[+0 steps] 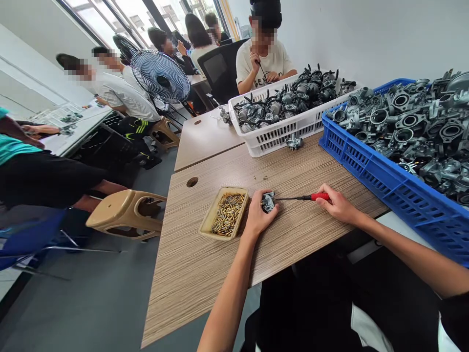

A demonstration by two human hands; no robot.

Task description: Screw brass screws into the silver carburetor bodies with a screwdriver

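My left hand [259,215] is closed around a small grey metal carburetor [268,201] on the wood-grain table [205,274]. In my right hand [335,205] is a screwdriver [320,196] with a red handle, lying almost level. Its dark shaft points left and its tip meets the carburetor's right side; the exact contact is too small to make out. Just left of my left hand sits a yellowish plastic tray [203,226] of small brass parts [227,215]. Two tiny brass pieces [265,177] lie on the table beyond the carburetor.
A white basket [282,137] of carburetors with black hoses stands at the back, with one loose carburetor [293,142] before it. To the right is a blue crate [388,195] heaped with carburetors. Across the table a person [266,54] holds a tool. A tan stool [120,208] stands left.
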